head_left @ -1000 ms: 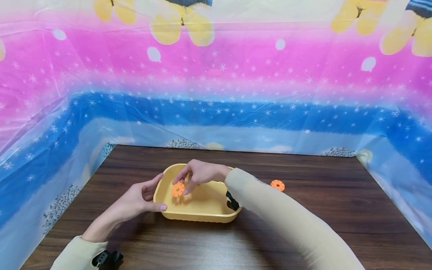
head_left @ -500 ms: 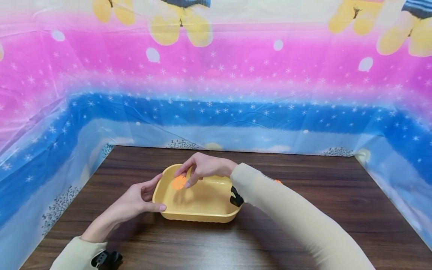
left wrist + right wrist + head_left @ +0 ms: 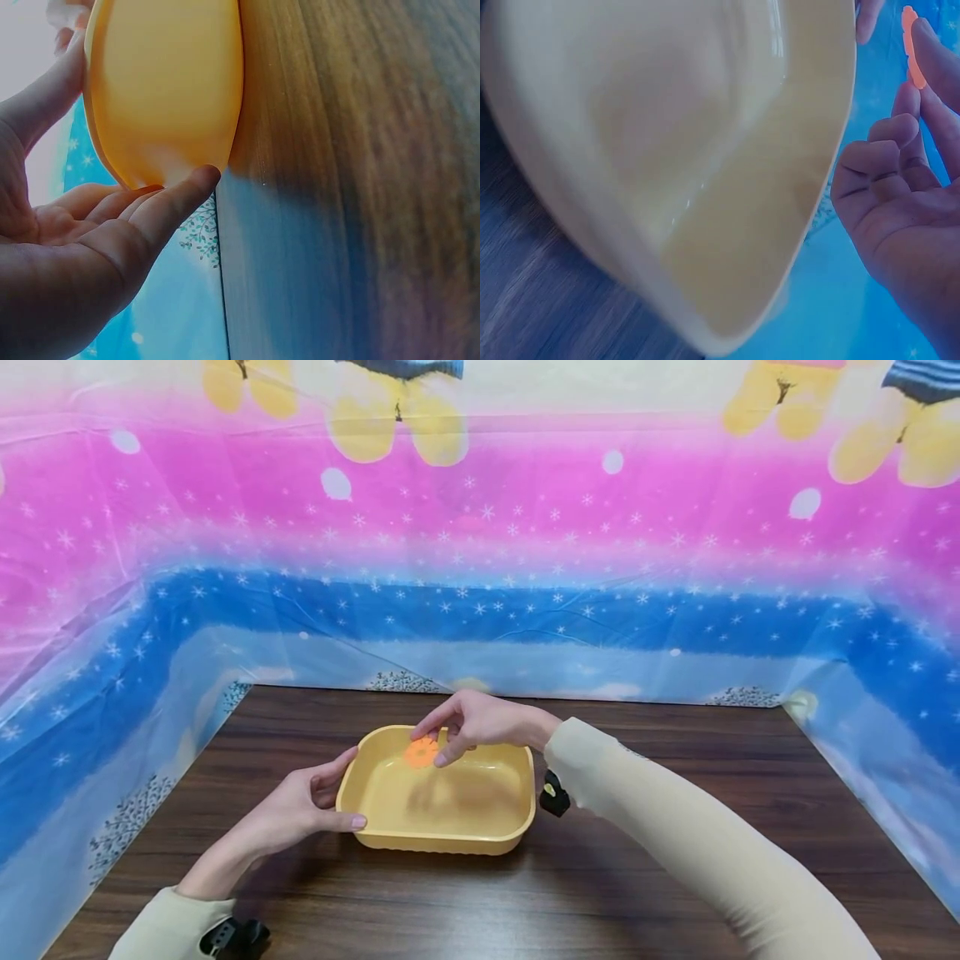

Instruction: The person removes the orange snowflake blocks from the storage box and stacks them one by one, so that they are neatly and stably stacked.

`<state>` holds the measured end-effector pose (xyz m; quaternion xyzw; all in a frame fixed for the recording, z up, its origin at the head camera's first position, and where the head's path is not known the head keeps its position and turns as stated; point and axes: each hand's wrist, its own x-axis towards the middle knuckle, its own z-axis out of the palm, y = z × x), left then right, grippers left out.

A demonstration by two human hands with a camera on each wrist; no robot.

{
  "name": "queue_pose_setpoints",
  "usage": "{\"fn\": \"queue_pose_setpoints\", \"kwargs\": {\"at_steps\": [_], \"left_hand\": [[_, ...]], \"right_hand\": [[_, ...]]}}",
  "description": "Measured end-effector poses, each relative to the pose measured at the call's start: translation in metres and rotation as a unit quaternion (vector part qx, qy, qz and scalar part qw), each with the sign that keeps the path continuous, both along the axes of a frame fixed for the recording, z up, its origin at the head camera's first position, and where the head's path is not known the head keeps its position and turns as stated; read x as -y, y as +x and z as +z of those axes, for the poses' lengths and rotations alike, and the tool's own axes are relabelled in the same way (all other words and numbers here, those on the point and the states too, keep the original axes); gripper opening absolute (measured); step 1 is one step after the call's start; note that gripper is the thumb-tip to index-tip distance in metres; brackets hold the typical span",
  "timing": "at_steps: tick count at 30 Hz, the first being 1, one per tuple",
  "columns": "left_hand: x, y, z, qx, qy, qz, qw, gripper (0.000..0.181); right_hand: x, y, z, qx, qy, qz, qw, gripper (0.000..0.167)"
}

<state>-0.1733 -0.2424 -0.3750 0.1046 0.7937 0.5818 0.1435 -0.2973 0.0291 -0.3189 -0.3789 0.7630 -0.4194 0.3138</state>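
Note:
A yellow plastic basin (image 3: 457, 814) with rounded corners sits on the table. My left hand (image 3: 303, 806) grips its left end, the thumb at the near corner and the fingers on the far-left side; the left wrist view also shows this hand (image 3: 112, 232) at the basin (image 3: 165, 90). Above the inside of the basin, near its far wall, my right hand (image 3: 476, 722) pinches an orange notched disc (image 3: 422, 752) between thumb and fingers. Seen edge-on in the right wrist view, the disc (image 3: 911, 49) is held at the fingertips, above the rim.
The dark wood-grain table (image 3: 675, 777) reaches back to a printed cloth backdrop (image 3: 480, 610), which also runs along both sides. My right sleeve (image 3: 675, 810) crosses over the table's right part and hides some of it.
My right hand has lifted and moved right and away with the orange disc. A second orange disc on the table has become hidden behind the right sleeve. The left hand keeps its grip.

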Motion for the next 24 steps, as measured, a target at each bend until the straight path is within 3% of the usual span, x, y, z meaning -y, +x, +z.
{"fn": "queue_pose_setpoints", "kwargs": {"at_steps": [7, 16, 24], "left_hand": [[0.001, 0.001, 0.0, 0.005, 0.009, 0.0, 0.9999, 0.095], [0.001, -0.001, -0.001, 0.002, 0.004, 0.0, 1.0, 0.095], [0.001, -0.001, -0.001, 0.001, 0.011, -0.004, 0.9999, 0.095]], "right_hand": [[-0.023, 0.0, 0.0, -0.019, -0.014, -0.012, 0.9997, 0.048], [-0.055, 0.004, -0.005, -0.013, -0.032, -0.04, 0.9986, 0.049], [-0.081, 0.009, -0.007, -0.05, -0.03, -0.057, 0.9967, 0.047]]}}
